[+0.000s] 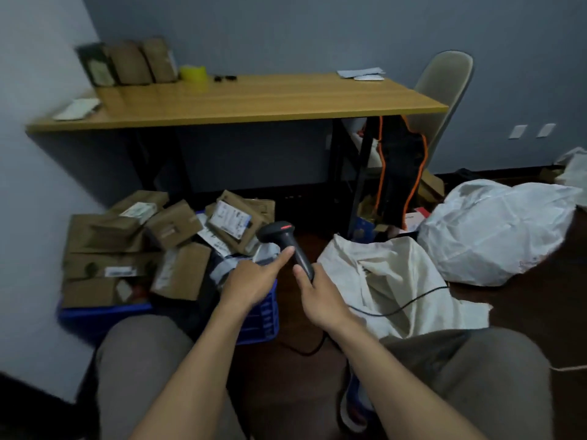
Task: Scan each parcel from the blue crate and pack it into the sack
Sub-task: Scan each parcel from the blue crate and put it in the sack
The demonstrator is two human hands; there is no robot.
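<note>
Gripping a black corded barcode scanner (pixel 281 232) by its handle, the right hand (pixel 320 300) holds it just right of the blue plastic crate (pixel 262 319), which is heaped with brown cardboard parcels (pixel 171 227). The left hand (pixel 251 281) touches the scanner with a straight forefinger; the cream cloth sack (pixel 390 281) lies right of the crate.

The dark floor (pixel 524 308) bears the blue crate (pixel 259 315), a cream sack (pixel 397 268) (crumpled) and a white bag (pixel 495 230).
</note>
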